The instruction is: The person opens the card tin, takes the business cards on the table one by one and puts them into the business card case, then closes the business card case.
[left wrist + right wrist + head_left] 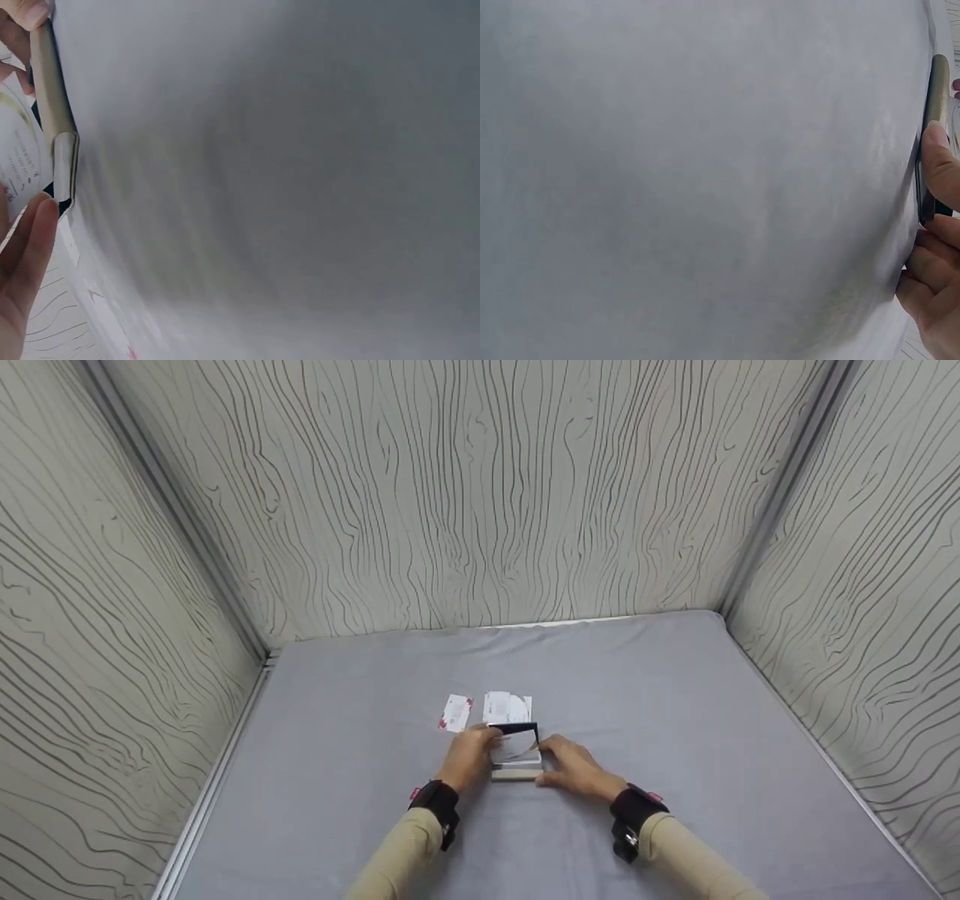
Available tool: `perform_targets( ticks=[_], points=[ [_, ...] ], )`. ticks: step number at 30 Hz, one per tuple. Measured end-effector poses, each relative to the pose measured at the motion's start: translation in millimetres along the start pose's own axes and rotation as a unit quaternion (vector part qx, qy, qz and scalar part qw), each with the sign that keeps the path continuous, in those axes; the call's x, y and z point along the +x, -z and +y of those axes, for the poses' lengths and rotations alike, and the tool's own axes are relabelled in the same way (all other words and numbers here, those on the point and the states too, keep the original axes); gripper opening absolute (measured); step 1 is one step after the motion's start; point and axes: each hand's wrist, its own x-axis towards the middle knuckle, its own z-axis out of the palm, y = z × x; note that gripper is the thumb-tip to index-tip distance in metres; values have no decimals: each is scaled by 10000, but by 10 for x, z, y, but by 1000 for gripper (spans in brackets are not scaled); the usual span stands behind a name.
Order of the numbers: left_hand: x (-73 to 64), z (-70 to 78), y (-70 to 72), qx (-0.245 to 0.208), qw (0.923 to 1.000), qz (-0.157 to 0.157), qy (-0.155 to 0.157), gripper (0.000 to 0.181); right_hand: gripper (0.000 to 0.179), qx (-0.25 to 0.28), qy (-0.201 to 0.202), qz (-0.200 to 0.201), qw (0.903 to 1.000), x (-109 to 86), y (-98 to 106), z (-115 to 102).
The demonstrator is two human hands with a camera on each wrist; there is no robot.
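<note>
A small card case (517,775) with a beige outer strip and a dark inside lies on the grey cloth. White cards (516,745) with a curved gold-toned line sit in it. My left hand (466,757) holds the case at its left side, thumb over the cards' edge. On the opposite side my right hand (579,769) grips the case, its thumb on the beige strip (939,82) and its fingers along the edge. In the left wrist view, the case (52,97) shows edge-on with a white card (22,150) inside.
Just beyond the case lie a few white cards (496,706), overlapping. Left of them lies one white card with red corners (455,712). Grey cloth (337,810) covers the table, and wood-grain-patterned panels (465,495) enclose it at the back and both sides.
</note>
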Motion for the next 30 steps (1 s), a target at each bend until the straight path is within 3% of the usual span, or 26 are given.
perform_targets(
  ticks=[6, 13, 23, 30],
  points=[
    [27, 62, -11, 121, 9998, -132, 47, 13, 53, -36, 54, -10, 10000, 4, 9, 1],
    [17, 98, -38, 603, 9975, -365, 69, 13, 57, -67, 171, 26, 9998, -7, -5, 21],
    [-61, 50, -79, 1252, 9902, -301, -541, 6, 56, -55, 311, 94, 9995, -24, -17, 28],
    [-61, 36, -96, 1351, 9864, -823, -445, 13, 57, 10, 149, 34, 9999, -14, -16, 14]
  ],
)
